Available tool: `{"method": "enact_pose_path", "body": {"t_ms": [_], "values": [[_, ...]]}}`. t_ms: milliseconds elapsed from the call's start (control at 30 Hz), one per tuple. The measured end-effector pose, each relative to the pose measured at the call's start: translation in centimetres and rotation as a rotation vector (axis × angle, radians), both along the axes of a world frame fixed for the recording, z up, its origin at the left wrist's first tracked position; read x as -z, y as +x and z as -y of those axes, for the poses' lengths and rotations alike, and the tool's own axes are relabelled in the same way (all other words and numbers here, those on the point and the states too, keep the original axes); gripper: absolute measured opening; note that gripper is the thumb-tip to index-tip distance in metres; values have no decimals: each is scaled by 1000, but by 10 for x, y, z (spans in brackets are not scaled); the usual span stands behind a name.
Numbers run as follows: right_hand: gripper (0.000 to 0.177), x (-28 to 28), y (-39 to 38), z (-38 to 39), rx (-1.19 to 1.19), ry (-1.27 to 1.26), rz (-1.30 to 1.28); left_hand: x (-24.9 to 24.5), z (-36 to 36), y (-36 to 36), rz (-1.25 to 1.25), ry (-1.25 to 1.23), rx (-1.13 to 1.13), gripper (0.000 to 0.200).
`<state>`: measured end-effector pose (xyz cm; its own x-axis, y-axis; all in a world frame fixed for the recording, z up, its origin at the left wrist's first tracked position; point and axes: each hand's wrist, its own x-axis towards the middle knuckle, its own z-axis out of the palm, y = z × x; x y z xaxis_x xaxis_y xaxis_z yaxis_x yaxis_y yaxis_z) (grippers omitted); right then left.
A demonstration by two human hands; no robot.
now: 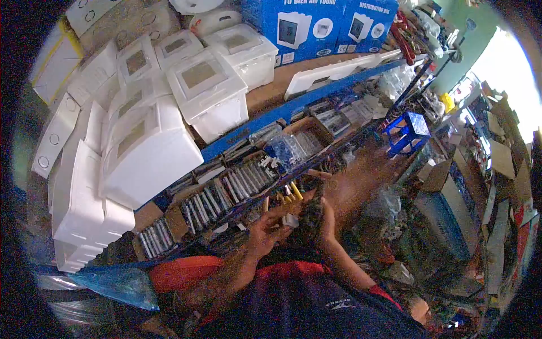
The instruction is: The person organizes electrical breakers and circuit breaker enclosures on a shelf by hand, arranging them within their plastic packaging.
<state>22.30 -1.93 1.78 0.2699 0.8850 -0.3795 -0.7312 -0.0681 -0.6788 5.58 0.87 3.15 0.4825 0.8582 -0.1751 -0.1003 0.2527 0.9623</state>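
Low in front of my dark shirt, my left hand (267, 233) is closed, its fingers bent around a small white piece (291, 220). My right hand (326, 210) is beside it, dim and grainy, and most of its fingers are lost in shadow. Between both hands is a dark patch whose shape I cannot tell. Several yellow pieces (293, 193) show just beyond my left fingertips, below the shelf edge. Past them, a clear plastic bag (285, 151) with small white parts lies on the shelf among open cartons.
Cartons of flat packets (200, 212) line the lower shelf. White plastic boxes with windowed lids (206, 85) are stacked above on the left, by blue printed cartons (307, 31). A blue stool (407, 133) stands right of the shelf. Cardboard and plastic (460, 198) clutter the right side.
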Motion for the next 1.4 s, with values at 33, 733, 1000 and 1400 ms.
{"method": "enact_pose_path", "body": {"t_ms": [33, 733, 1000, 1400], "values": [[31, 2, -7, 4, -32, 77, 34, -3, 1, 1, -23, 62, 1, 44], [22, -15, -29, 1, -210, 178, 319, -1, 0, -24, -144, 182, -123, 39], [25, -22, -41, -13, -412, 288, 1229, 2, 5, -24, -253, 124, -154, 50], [21, 8, -39, -24, -395, 572, 1156, 8, 8, -25, 52, 22, -366, 49]]}}
